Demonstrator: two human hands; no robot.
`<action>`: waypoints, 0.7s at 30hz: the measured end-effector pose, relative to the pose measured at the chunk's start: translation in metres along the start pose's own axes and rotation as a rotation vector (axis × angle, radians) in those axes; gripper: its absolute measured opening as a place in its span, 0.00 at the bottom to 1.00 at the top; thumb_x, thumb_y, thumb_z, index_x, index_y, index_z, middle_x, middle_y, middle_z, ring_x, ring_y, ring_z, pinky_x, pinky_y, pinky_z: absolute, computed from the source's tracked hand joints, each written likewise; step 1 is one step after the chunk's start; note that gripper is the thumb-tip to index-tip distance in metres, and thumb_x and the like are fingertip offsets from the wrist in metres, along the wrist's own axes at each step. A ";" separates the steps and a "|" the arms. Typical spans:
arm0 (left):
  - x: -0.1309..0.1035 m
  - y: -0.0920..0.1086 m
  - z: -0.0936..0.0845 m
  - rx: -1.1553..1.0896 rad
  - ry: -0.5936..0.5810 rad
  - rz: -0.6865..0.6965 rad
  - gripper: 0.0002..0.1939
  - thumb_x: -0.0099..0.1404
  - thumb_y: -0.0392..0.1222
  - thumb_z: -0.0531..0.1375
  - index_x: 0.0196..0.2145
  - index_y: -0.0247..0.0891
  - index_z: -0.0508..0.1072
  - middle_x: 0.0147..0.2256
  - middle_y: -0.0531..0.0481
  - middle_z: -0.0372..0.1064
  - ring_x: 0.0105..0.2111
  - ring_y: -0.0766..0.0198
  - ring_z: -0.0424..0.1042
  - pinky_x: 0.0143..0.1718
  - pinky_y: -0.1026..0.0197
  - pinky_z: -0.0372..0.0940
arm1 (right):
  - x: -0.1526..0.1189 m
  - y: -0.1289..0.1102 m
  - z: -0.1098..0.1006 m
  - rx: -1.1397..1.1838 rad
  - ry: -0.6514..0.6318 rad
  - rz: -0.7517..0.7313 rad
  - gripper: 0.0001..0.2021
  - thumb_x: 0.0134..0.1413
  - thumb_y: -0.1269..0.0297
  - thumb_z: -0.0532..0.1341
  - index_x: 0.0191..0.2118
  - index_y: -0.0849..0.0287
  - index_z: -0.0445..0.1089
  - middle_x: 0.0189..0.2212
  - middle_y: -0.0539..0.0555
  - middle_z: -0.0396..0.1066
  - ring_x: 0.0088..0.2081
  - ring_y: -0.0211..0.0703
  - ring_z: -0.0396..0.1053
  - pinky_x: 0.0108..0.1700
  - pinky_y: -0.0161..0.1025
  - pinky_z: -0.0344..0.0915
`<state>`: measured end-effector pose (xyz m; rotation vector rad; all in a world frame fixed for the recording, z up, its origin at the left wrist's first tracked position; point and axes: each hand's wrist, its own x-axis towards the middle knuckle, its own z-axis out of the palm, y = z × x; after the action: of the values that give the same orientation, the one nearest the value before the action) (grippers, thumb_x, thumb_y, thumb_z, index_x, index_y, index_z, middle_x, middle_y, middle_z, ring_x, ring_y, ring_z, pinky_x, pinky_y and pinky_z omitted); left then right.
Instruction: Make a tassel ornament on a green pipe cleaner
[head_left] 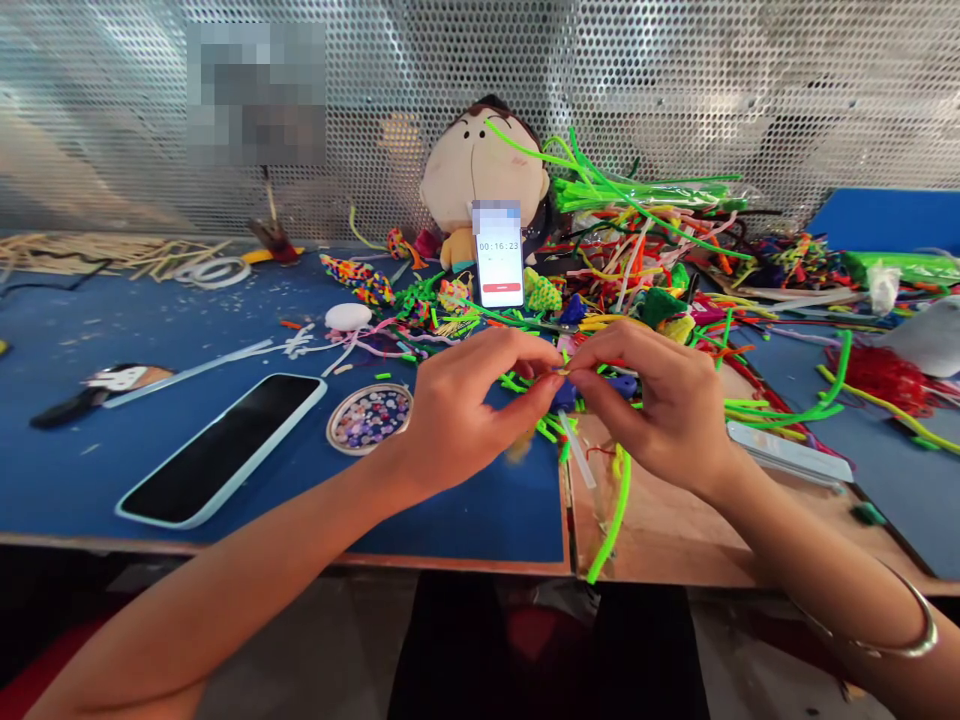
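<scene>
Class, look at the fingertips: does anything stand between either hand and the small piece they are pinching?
Nothing visible does: the left hand and right hand meet at the small piece. The lit phone stands farther back, out of their way.

Lit phone upright before plush doll; dark-screened phone flat on blue table.

The small piece pinched by the left hand and the right hand is mostly covered by fingertips and cannot be identified. The plush doll is partly hidden by the upright phone, whose screen top is pixelated. A grey object is cut off at right.
</scene>
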<state>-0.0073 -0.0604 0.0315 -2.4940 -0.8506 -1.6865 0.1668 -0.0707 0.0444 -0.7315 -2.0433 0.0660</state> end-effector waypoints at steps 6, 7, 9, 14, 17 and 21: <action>-0.002 -0.002 0.002 0.125 0.029 0.152 0.04 0.61 0.32 0.58 0.31 0.37 0.70 0.28 0.55 0.74 0.28 0.71 0.72 0.31 0.68 0.66 | 0.001 0.000 0.001 -0.007 -0.031 0.002 0.05 0.55 0.74 0.56 0.30 0.60 0.66 0.26 0.49 0.69 0.28 0.34 0.65 0.31 0.33 0.61; -0.002 -0.003 0.002 0.138 0.029 0.157 0.04 0.61 0.31 0.58 0.31 0.37 0.70 0.27 0.56 0.73 0.28 0.71 0.71 0.31 0.68 0.66 | 0.001 0.001 0.001 -0.005 -0.034 -0.003 0.05 0.56 0.74 0.56 0.31 0.60 0.66 0.26 0.49 0.68 0.28 0.33 0.65 0.31 0.33 0.61; -0.002 -0.003 0.001 0.144 0.015 0.150 0.04 0.61 0.31 0.58 0.30 0.37 0.69 0.26 0.56 0.71 0.27 0.73 0.70 0.31 0.69 0.65 | 0.001 0.001 0.002 -0.005 -0.035 -0.015 0.05 0.56 0.74 0.57 0.31 0.61 0.67 0.26 0.49 0.68 0.28 0.33 0.65 0.31 0.33 0.61; -0.002 -0.004 0.000 0.112 -0.070 0.175 0.06 0.61 0.30 0.56 0.28 0.37 0.65 0.25 0.56 0.67 0.26 0.73 0.67 0.30 0.69 0.63 | 0.000 0.002 0.004 0.034 -0.062 -0.042 0.05 0.55 0.76 0.57 0.30 0.62 0.65 0.26 0.49 0.67 0.29 0.33 0.64 0.31 0.32 0.59; -0.002 -0.007 0.001 0.054 -0.121 0.214 0.07 0.60 0.29 0.56 0.28 0.37 0.63 0.25 0.56 0.64 0.26 0.73 0.64 0.28 0.70 0.62 | 0.000 0.002 0.005 0.108 -0.109 -0.015 0.06 0.54 0.78 0.57 0.29 0.61 0.64 0.25 0.48 0.66 0.28 0.32 0.62 0.30 0.31 0.58; -0.001 -0.010 0.001 -0.026 -0.164 0.247 0.08 0.60 0.28 0.55 0.28 0.38 0.61 0.24 0.56 0.60 0.25 0.73 0.61 0.27 0.70 0.60 | 0.001 0.001 0.005 0.228 -0.166 0.077 0.06 0.53 0.78 0.57 0.28 0.62 0.64 0.24 0.47 0.64 0.27 0.32 0.61 0.30 0.31 0.57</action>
<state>-0.0109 -0.0522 0.0268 -2.6534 -0.5036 -1.4423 0.1630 -0.0686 0.0418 -0.6794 -2.1194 0.4095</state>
